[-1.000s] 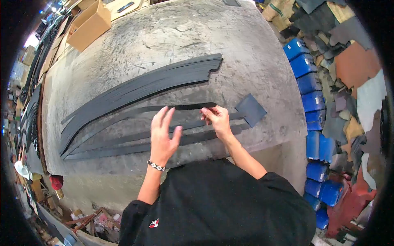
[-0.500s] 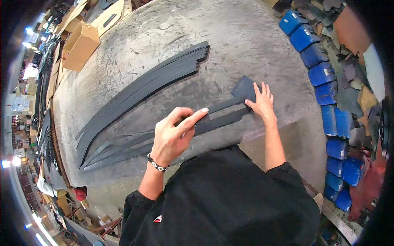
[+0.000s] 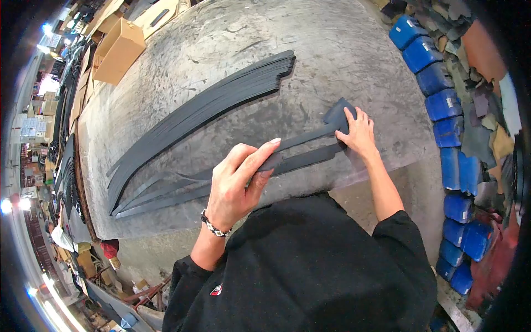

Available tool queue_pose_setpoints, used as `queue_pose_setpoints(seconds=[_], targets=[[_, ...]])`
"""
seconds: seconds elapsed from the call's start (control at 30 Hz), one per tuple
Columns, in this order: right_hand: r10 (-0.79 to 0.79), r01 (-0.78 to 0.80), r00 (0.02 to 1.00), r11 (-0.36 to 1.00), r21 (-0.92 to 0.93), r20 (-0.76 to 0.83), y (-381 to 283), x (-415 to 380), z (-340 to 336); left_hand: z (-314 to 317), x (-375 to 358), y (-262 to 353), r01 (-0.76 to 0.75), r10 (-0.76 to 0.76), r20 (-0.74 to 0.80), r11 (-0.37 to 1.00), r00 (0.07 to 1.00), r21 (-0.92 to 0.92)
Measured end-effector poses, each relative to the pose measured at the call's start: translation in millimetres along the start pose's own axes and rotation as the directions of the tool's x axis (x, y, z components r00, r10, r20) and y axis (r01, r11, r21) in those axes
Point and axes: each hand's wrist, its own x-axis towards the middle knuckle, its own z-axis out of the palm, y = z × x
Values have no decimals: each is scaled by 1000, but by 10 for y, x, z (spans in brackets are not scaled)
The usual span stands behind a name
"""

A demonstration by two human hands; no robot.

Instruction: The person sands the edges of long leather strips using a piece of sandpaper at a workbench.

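My left hand (image 3: 235, 180), wearing a patterned bracelet, pinches a long black strip (image 3: 304, 137) above the table. The strip runs right, toward my right hand (image 3: 360, 134). There my right fingers are bent over a dark flat piece (image 3: 338, 113), with the thumb close to the strip's end. The exact contact under these fingers is hidden. Just below the held strip lies another black strip (image 3: 310, 160). More thin strips (image 3: 160, 205) stretch left and meet at a point. Beyond my hands rests a thick curved stack of black strips (image 3: 204, 108) with a notched right end.
The worn grey table (image 3: 343, 61) has a rounded edge on the right. A cardboard box (image 3: 119, 51) stands at the far left. Blue containers (image 3: 442, 105) line the right side, beside piled scraps (image 3: 478, 133). Black material (image 3: 67, 177) hangs beyond the left edge.
The view has shifted, so the table contents appear farther right. My right fingers have bent in closer around the dark piece. My left hand still pinches the strip.
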Motion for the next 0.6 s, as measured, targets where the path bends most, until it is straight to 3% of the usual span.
queue_pose_setpoints(seconds=[0.1, 0.17, 0.2, 0.23, 0.27, 0.3, 0.33, 0.43, 0.53, 0.6], targets=[[153, -147, 988, 959, 242, -7, 173, 117, -125, -82, -10, 37, 89, -91, -12, 992, 996, -84], [270, -139, 923, 897, 419, -273, 478, 110, -100, -126, -36, 52, 147, -151, -27, 982, 988, -123], [435, -268, 889, 750, 605, -145, 537, 33, -298, -143, -40, 52, 163, -169, -34, 978, 985, -133], [429, -184, 901, 512, 839, -65, 972, 62, -52, -158, -47, 43, 179, -186, -39, 973, 982, -146], [531, -267, 842, 258, 928, 95, 824, -107, -482, -164, -59, 23, 169, -177, -42, 975, 983, -143], [489, -122, 860, -82, 989, 147, 831, -259, -569, -162, -74, 1, 159, -166, -44, 977, 985, -141], [435, 24, 883, -419, 908, 177, 846, -386, -639, -160, -78, -16, 144, -151, -44, 980, 988, -139], [252, 173, 968, -646, 744, -6, 421, -672, -1030, -134, -61, -33, 124, -140, -101, 980, 985, -157], [216, 208, 974, -711, 671, -73, 244, -526, -1171, -95, -44, -32, 141, -147, -65, 986, 987, -90], [263, 233, 962, -644, 729, -75, 173, -291, -1196, -89, -3, -28, 73, -71, -66, 997, 995, 36]])
